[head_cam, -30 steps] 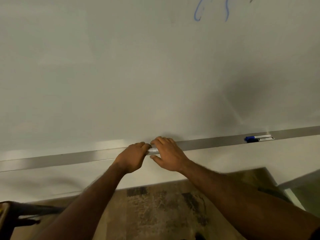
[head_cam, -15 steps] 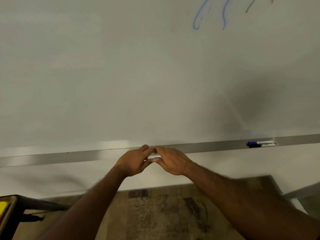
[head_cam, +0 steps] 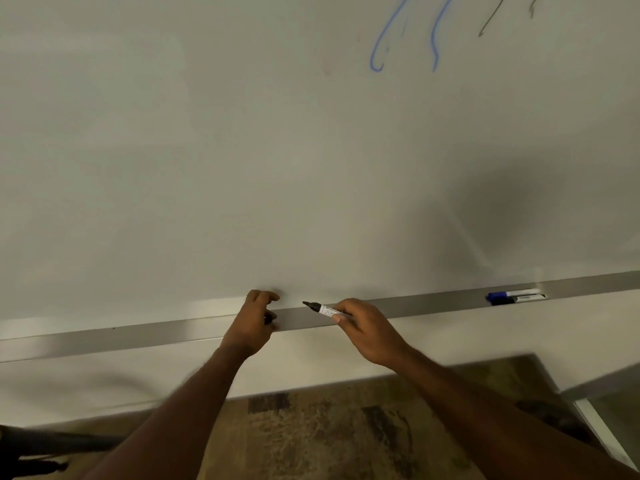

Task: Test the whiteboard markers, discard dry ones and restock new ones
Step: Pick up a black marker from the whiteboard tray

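Biggest risk from here, I reckon: the cap [head_cam: 269, 318] is a tiny dark thing tucked in the left hand [head_cam: 254, 320], right at the tray [head_cam: 138, 336]. Its fingers [head_cam: 265, 297] are curled round it, but loosely by the look of it, so one slip and it drops below the tray to the floor. Also, the nib is bare, so it could smear the tray or a hand before it reaches the board [head_cam: 242, 150].

The marker [head_cam: 327, 310] is black with a white label, uncapped, pinched by the right hand [head_cam: 367, 327] just over the tray's front edge, tip aimed left at the other hand. It isn't touching the board yet. Two more markers [head_cam: 516, 296], one of them blue-capped, lie in the tray far to the right.
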